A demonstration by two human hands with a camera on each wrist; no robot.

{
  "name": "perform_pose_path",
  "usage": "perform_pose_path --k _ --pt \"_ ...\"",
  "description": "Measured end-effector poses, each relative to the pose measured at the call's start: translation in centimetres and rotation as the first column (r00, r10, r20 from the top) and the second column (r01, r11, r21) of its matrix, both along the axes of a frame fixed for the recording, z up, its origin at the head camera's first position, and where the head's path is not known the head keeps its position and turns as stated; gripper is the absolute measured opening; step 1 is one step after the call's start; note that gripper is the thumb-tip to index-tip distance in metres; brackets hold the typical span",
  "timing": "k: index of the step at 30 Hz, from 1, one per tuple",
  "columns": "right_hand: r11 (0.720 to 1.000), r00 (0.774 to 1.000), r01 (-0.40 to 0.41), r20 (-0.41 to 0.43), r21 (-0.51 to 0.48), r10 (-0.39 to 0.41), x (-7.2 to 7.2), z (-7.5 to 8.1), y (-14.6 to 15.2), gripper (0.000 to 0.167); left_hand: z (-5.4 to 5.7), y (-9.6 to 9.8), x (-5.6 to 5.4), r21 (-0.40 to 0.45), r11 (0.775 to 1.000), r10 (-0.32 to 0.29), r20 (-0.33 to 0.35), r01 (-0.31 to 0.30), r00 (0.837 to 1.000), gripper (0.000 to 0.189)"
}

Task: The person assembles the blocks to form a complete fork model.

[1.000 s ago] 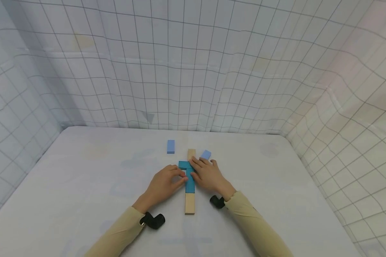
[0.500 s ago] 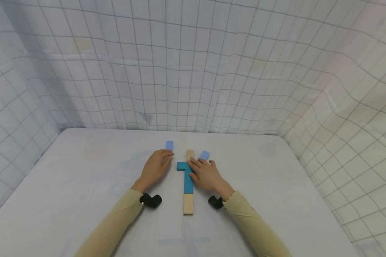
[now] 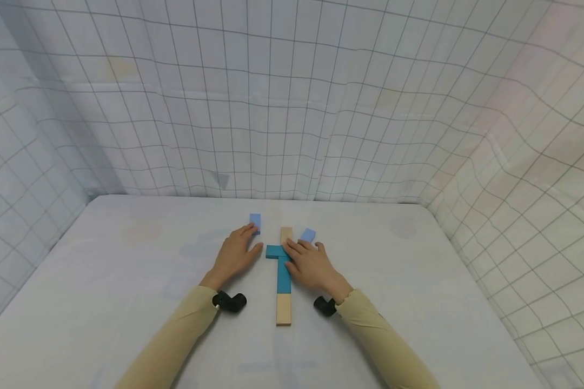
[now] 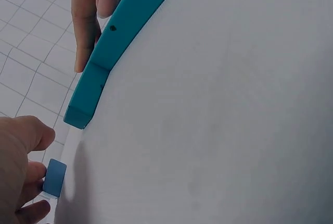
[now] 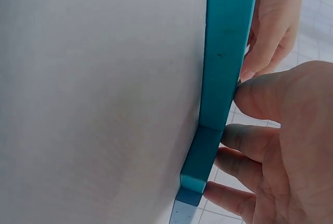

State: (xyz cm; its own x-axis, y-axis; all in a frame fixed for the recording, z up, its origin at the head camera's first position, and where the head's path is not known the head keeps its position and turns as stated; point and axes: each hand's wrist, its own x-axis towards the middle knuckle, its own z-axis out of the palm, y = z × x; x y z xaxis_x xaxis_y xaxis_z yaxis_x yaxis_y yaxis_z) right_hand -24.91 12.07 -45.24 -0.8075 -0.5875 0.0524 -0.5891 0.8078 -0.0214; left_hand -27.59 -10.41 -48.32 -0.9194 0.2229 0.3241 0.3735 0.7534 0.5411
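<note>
Near the back left, my left hand point(image 3: 233, 254) reaches to a light blue block point(image 3: 255, 218). Its fingers touch the block while the thumb stands apart from it, as the left wrist view also shows beside the blue block point(image 4: 54, 178). My right hand point(image 3: 313, 267) rests with extended fingers on the row of blocks. Its thumb touches the side of the long teal block point(image 3: 284, 275), and its fingers lie at the short teal crosswise block point(image 3: 274, 252), covering that block's right end. Pale wooden blocks extend the row at the back point(image 3: 286, 233) and front point(image 3: 284, 309).
Another light blue block point(image 3: 308, 235) lies slanted just beyond the right hand's fingers. The white table point(image 3: 394, 335) ends at a gridded white curtain point(image 3: 292, 108) at the back, with similar cloth on both sides.
My left hand has left the long teal block's side and moved back and left to the light blue block. My right hand stays on the row.
</note>
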Motion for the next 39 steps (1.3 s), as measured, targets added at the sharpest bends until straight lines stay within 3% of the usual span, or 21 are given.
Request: perform_pose_path --k 11,20,39 --pt "1.0 1.0 0.011 0.013 0.006 -0.011 0.0 0.2 -0.1 0.051 0.1 0.5 0.7 -0.061 0.997 -0.042 -0.036 0.039 0.998 0.046" --pt "1.0 1.0 0.007 0.015 -0.009 -0.007 0.1 0.3 -0.1 0.051 0.4 0.6 1.1 -0.042 0.997 -0.072 -0.052 0.07 0.996 0.045" --pt "1.0 1.0 0.007 0.012 -0.006 -0.006 0.0 0.2 -0.1 0.051 0.1 0.4 1.4 -0.032 0.99 -0.136 -0.02 0.136 0.99 0.044"
